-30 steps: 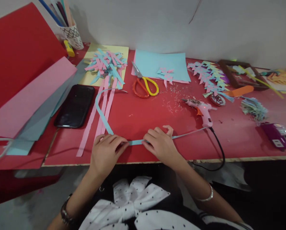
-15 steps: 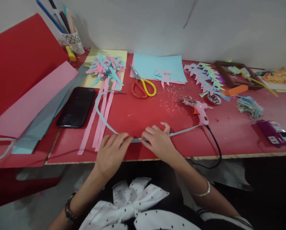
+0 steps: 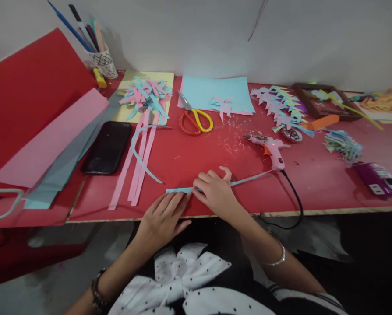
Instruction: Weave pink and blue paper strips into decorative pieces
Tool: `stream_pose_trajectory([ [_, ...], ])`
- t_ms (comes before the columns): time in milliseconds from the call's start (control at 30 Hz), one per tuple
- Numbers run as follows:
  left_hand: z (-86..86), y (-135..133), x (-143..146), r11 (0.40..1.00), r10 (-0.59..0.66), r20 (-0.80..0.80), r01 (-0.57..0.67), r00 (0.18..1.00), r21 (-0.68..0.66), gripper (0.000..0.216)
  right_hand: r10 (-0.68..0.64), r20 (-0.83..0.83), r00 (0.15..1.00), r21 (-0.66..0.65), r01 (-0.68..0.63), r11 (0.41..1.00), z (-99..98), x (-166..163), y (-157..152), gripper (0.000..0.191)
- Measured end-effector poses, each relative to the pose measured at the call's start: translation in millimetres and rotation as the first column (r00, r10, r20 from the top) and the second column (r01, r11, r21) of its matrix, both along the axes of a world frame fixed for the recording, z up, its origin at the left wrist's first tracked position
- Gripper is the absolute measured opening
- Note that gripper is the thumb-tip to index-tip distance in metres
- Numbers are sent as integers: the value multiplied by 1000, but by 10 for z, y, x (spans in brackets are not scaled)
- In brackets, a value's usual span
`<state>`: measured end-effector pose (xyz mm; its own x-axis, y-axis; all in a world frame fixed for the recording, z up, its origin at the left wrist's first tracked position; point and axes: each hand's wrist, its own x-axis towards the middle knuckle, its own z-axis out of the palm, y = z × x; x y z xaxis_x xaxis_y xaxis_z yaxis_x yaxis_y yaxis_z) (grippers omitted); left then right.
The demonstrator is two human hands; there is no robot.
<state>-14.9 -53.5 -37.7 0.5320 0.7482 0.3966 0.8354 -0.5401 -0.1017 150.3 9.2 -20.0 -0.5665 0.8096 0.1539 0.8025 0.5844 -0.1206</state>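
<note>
Resting palm-down at the table edge, the left hand was open, fingers extended, their tips at the blue paper strip. The right hand gripped that strip between thumb and curled fingers. The strip lay along the front of the red table, its right end by the pink glue gun.

No lettering, label, brand or number could be read, the dark marks on the round disc being too small.
</note>
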Motion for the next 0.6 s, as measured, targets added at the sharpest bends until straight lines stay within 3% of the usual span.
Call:
stream_pose_trajectory([
  [333,62,8,2,991,30,35,-25,999,-135,43,2,-66,998,34,0,999,-14,63,-1,20],
  [600,73,17,-12,995,13,35,-9,999,-96,42,-76,-132,988,42,82,996,0,490,-13,25],
])
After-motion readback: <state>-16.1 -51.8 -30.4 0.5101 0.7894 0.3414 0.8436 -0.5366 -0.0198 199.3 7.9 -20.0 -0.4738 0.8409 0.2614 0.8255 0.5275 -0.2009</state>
